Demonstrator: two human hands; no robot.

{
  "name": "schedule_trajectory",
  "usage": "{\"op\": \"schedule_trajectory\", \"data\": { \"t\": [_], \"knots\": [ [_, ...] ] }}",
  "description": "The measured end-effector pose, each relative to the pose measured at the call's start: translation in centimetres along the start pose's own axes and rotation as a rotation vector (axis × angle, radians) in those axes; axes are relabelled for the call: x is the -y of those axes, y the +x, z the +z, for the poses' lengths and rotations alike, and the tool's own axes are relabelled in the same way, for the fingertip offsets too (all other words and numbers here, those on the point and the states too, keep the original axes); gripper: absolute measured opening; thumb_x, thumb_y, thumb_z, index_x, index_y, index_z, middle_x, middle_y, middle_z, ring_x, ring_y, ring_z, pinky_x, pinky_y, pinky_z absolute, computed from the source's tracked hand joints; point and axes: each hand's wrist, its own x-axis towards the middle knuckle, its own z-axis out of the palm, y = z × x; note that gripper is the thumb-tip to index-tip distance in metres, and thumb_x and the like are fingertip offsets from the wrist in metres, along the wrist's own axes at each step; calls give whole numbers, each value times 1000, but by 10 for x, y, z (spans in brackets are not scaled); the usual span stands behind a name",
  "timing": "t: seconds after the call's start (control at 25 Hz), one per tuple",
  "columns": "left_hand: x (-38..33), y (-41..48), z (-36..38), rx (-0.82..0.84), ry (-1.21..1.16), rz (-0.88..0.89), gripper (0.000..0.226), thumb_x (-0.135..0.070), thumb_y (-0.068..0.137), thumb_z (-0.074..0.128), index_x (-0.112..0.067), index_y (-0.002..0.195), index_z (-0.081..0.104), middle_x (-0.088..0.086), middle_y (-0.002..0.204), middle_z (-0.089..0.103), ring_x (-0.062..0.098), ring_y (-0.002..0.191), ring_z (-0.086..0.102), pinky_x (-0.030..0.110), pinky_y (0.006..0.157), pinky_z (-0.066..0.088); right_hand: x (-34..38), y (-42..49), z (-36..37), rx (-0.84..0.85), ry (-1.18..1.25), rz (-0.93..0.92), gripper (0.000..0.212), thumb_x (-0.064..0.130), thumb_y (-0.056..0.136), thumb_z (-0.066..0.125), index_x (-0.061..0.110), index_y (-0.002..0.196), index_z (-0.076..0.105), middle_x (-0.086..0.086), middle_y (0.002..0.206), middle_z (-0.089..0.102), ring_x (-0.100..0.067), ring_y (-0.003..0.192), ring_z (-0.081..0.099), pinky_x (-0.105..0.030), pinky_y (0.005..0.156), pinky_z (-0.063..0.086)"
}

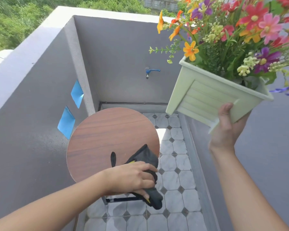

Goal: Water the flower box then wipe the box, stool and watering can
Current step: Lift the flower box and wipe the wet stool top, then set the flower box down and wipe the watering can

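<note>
Holding the pale green plastic flower box (207, 97) tilted up-right in my right hand (225, 129), well clear of the round wooden stool (107, 130); left hand (132, 177) grips the dark grey cloth (145, 155) on its near edge, closest for wiping

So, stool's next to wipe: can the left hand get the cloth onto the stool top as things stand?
Probably yes. The left hand grips the dark cloth over the near edge of the stool top, and the right hand holds the flower box clear of it.
</note>
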Motion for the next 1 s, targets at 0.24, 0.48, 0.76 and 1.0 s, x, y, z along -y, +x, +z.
{"op": "schedule_trajectory", "data": {
  "t": [0.24,0.48,0.76,1.0],
  "knots": [
    [-32,-71,-9,-175,-26,-188,38,-48,94,48,-14,75,48,-3,74,58,16,91,55,25,72,47,8,-9,9,44,5,38,51,17,89,55,17,135,33,6,117,52,3,104,55,-16,91,42],
    [-13,-114,-52,-996,-427,-1316,46,-61,85,46,-19,67,51,-10,58,55,8,59,52,18,52,39,15,-29,32,82,31,116,61,21,86,56,8,140,31,-6,123,50,-6,107,55,-21,95,44],
    [-4,-72,-120,-1575,-1287,-1088,32,-26,95,53,-3,117,56,14,92,74,36,72,70,53,64,58,5,-85,68,232,110,264,49,21,83,56,12,128,43,4,105,58,0,94,60,-17,84,48],
    [-34,-71,-99,-1252,-1000,-1137,6,-27,85,66,-28,90,64,-9,80,74,15,77,69,35,66,57,-24,-136,69,294,-89,318,45,66,72,63,44,110,53,12,101,64,-14,100,62,-42,89,49]
  ]
}}
